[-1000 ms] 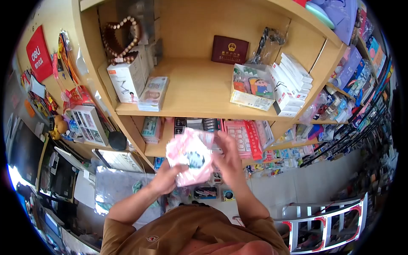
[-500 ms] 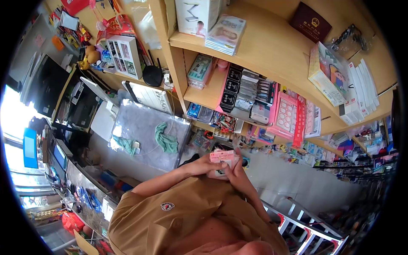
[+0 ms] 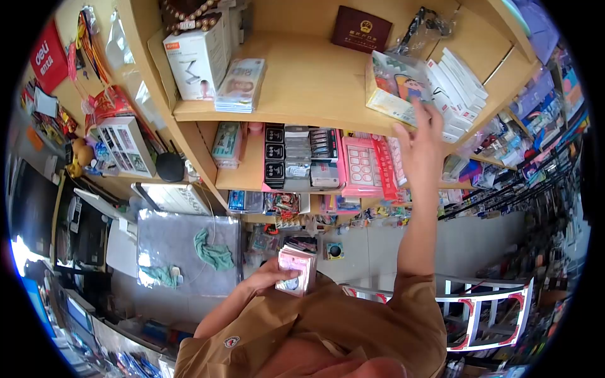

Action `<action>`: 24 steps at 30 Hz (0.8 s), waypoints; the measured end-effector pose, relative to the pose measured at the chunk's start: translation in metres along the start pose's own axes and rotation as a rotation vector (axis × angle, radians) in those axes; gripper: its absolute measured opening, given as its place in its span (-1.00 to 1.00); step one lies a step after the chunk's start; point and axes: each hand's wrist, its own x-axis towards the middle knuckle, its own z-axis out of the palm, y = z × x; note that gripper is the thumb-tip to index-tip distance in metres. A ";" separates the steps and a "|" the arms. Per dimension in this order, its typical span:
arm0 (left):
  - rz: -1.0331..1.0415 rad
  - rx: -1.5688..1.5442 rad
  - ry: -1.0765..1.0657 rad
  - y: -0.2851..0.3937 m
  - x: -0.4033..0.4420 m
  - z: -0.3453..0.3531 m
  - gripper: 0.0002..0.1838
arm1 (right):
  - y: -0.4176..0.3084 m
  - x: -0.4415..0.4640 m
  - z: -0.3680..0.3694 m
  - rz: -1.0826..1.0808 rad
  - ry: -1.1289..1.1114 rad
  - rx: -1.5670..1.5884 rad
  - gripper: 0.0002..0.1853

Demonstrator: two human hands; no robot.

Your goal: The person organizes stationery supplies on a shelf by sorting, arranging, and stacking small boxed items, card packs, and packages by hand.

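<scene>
My left hand (image 3: 268,277) grips a stack of flat pink packets (image 3: 291,268) in front of my chest, the thumb lying across the top one. Darker packets show at the stack's far end. My right hand (image 3: 422,142) is raised to the upper shelf with its fingers apart and nothing in them. Its fingertips overlap the lower right edge of a cartoon-printed box (image 3: 394,85); whether they touch it I cannot tell. Just right of that box are several slim white boxes (image 3: 457,88).
The wooden upper shelf (image 3: 302,82) also bears a dark red booklet (image 3: 362,28), a lamp box (image 3: 195,66) and plastic-wrapped packs (image 3: 241,85). Below are black boxes (image 3: 274,154) and a pink box (image 3: 362,167). A folded ladder (image 3: 491,315) lies right; a wrapped grey slab (image 3: 183,239) stands left.
My right hand has let go of the pink packets and risen to the cartoon-printed box. The packets stay in my left hand, now lower and further left in view. The view has turned towards the shelves.
</scene>
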 end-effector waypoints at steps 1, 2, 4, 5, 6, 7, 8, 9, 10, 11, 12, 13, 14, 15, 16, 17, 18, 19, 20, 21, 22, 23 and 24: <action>-0.006 0.028 -0.009 0.001 0.000 0.001 -0.45 | 0.014 0.004 0.015 -0.084 0.027 -0.082 -0.65; -0.053 0.036 -0.017 0.003 -0.001 0.002 -0.42 | 0.021 0.007 0.022 -0.167 0.052 -0.165 -0.66; -0.087 0.042 -0.033 0.005 0.001 0.002 -0.41 | 0.020 0.009 0.016 -0.167 0.023 -0.141 -0.67; -0.129 0.039 -0.044 0.005 0.002 0.002 -0.40 | 0.018 0.009 0.013 -0.162 -0.019 -0.116 -0.69; -0.161 0.027 -0.071 -0.002 0.006 -0.004 -0.35 | 0.014 0.006 0.009 -0.123 -0.024 -0.070 -0.71; -0.156 0.034 -0.077 0.002 0.008 0.000 -0.35 | 0.011 0.001 0.003 -0.127 -0.014 -0.074 -0.71; -0.183 -0.027 -0.084 0.007 0.007 0.005 -0.33 | 0.008 -0.005 -0.003 -0.070 -0.050 -0.015 -0.72; -0.211 -0.089 -0.091 0.010 0.008 0.009 -0.31 | 0.004 -0.012 -0.009 -0.013 -0.088 0.045 -0.73; -0.217 -0.094 -0.054 0.007 0.012 0.004 -0.29 | -0.001 -0.021 -0.017 0.015 -0.106 0.067 -0.72; -0.219 -0.091 -0.060 0.008 0.015 -0.001 -0.29 | -0.006 -0.029 -0.025 0.015 -0.102 0.061 -0.72; -0.159 -0.269 -0.061 0.014 0.019 -0.002 -0.29 | -0.010 -0.038 -0.032 0.001 -0.124 0.085 -0.72; -0.102 -0.448 -0.059 0.021 0.021 -0.002 -0.29 | -0.014 -0.048 -0.040 -0.010 -0.148 0.110 -0.71; -0.065 -0.511 0.028 0.031 0.019 0.001 -0.25 | -0.016 -0.059 -0.048 -0.005 -0.147 0.107 -0.71; 0.016 -0.626 -0.139 0.048 0.019 0.002 -0.29 | -0.017 -0.069 -0.055 0.018 -0.158 0.230 -0.72; 0.094 -0.624 -0.104 0.064 0.017 0.006 -0.26 | -0.020 -0.077 -0.062 0.041 -0.169 0.356 -0.73; 0.172 -0.622 -0.067 0.078 0.013 0.013 -0.23 | -0.026 -0.082 -0.071 0.043 -0.171 0.358 -0.73; 0.226 -0.665 -0.131 0.091 0.009 0.021 -0.25 | -0.034 -0.084 -0.080 -0.175 -0.226 0.209 -0.75; 0.283 -0.708 -0.193 0.099 0.005 0.025 -0.26 | -0.036 -0.092 -0.083 -0.285 -0.261 0.136 -0.77; 0.340 -0.677 -0.247 0.100 -0.002 0.019 -0.31 | -0.038 -0.100 -0.086 -0.398 -0.287 0.069 -0.78; 0.366 -0.739 -0.265 0.085 -0.002 -0.005 -0.35 | -0.038 -0.112 -0.085 -0.309 -0.291 0.178 -0.77; 0.391 -0.730 -0.288 0.077 -0.006 -0.015 -0.36 | -0.038 -0.125 -0.083 -0.213 -0.299 0.288 -0.76; 0.415 -0.721 -0.309 0.068 -0.010 -0.024 -0.37 | -0.038 -0.140 -0.074 -0.208 -0.316 0.302 -0.76; 0.420 -0.731 -0.288 0.060 -0.014 -0.026 -0.37 | -0.045 -0.151 -0.060 -0.149 -0.341 0.401 -0.76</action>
